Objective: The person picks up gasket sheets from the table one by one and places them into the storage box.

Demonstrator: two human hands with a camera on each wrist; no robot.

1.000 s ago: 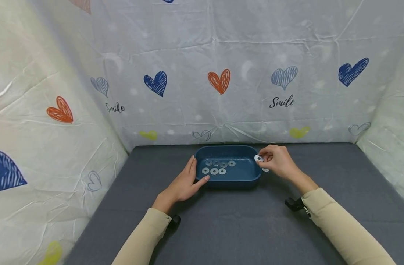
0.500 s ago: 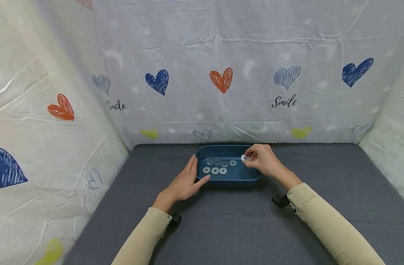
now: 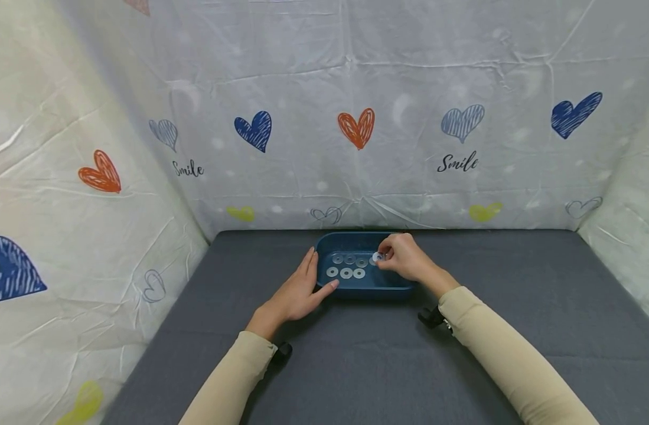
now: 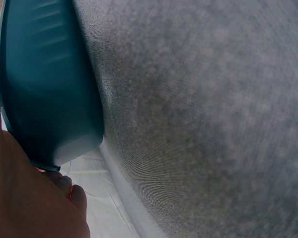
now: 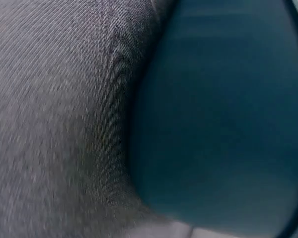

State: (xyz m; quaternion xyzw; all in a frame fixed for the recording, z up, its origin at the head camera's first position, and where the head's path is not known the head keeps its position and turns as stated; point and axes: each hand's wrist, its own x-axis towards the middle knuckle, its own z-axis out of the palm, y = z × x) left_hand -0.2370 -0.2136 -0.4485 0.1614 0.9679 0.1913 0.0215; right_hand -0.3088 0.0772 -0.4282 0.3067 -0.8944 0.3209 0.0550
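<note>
Currently: right hand (image 3: 406, 258) pinches washer (image 3: 378, 257) over tray (image 3: 324, 242); left hand (image 3: 297, 292), flat, steadies it. Risk: washer slipping, scattering others.

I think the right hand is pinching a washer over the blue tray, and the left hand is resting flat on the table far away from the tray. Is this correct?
Not quite. The left hand is not far from the blue tray: the head view shows it resting against the tray's left end, thumb at its near corner. The rest holds: the right hand pinches a washer over the tray.
</note>
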